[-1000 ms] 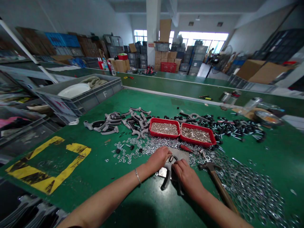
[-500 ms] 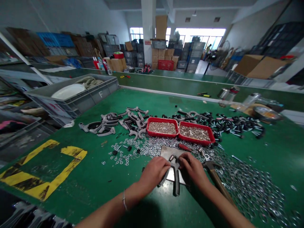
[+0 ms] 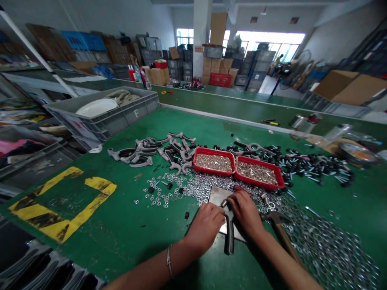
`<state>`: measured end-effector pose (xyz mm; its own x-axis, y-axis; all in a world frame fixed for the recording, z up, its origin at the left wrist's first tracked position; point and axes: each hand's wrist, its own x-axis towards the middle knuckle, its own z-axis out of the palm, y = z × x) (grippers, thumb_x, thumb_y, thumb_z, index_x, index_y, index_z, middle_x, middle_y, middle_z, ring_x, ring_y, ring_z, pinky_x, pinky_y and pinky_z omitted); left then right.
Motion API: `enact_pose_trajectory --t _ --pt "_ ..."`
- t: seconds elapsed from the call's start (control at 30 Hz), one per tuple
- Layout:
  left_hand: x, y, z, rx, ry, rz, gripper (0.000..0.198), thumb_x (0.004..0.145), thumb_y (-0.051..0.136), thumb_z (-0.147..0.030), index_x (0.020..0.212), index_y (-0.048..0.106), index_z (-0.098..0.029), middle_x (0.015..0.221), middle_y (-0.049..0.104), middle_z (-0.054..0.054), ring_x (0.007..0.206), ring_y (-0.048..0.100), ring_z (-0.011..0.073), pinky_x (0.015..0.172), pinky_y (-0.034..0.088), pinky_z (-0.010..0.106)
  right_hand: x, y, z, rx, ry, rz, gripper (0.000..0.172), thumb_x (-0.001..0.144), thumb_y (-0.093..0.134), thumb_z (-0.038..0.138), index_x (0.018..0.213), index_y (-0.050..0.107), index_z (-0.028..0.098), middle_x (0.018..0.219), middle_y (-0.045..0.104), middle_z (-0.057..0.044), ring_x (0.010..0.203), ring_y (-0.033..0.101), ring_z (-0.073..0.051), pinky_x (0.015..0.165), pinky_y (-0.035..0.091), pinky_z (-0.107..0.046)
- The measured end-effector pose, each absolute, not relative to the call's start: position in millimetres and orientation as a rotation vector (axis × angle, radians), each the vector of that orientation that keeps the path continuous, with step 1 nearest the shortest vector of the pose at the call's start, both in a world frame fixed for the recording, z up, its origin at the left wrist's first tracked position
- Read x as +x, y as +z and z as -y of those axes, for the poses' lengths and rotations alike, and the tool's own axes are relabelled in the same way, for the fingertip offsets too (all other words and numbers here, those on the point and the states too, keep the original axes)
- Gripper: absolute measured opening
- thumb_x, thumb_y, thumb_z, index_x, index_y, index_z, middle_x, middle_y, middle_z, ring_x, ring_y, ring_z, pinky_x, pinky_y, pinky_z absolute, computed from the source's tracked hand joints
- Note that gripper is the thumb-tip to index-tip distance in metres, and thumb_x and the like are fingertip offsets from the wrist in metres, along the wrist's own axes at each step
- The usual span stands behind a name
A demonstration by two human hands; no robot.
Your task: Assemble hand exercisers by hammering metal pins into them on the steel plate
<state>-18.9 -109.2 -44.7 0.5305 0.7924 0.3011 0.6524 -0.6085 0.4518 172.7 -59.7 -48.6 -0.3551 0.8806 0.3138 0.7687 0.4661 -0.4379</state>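
A grey plier-like tool [image 3: 230, 237] with black grip inlays is held over a flat metal plate [image 3: 216, 195], one handle pointing toward me. My left hand [image 3: 207, 225] is closed at the tool's left side and covers its other handle. On the right, my right hand [image 3: 246, 211] pinches the tool's head, which its fingers largely hide. Between the fingertips of both hands shows a small shiny metal cylinder, perhaps a spring [image 3: 223, 203]. Just right of my right hand lies a hammer [image 3: 282, 231] with a wooden handle.
Beyond the plate stand two red trays [image 3: 234, 174] of small metal parts. Loose nuts and rings [image 3: 329, 237] spread around them. Grey tool handles [image 3: 142, 153] are piled left, black-headed bolts [image 3: 320, 163] right. A grey crate [image 3: 121, 117] stands at the back left.
The view has shifted, so the bench sits further right. My left hand now covers the tool's left handle, which showed before. My right hand has stayed at the tool's head.
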Motion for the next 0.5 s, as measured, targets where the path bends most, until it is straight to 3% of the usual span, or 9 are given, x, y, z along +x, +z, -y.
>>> enact_pose_trajectory --t 0.33,0.5 --pt "-15.4 -57.3 113.5 2.55 0.743 -1.191 0.012 0.097 0.05 -0.018 0.1 0.061 -0.016 0.109 0.064 0.004 0.102 0.053 0.0206 0.091 0.045 0.035 166.8 -50.6 62.1 -1.4 0.085 2.371 0.021 0.098 0.041 0.018 0.094 0.061 0.017 0.096 0.06 -0.012 0.103 0.055 -0.028 0.085 0.049 -0.04" --pt "-18.8 -45.2 112.9 2.507 0.752 -1.208 0.013 0.097 0.051 -0.02 0.098 0.063 -0.016 0.105 0.065 0.005 0.098 0.055 0.0213 0.089 0.046 0.036 189.4 -22.8 58.6 -1.406 0.056 2.398 0.017 0.097 0.046 0.029 0.093 0.061 0.021 0.099 0.064 -0.009 0.101 0.059 -0.024 0.087 0.05 -0.036"
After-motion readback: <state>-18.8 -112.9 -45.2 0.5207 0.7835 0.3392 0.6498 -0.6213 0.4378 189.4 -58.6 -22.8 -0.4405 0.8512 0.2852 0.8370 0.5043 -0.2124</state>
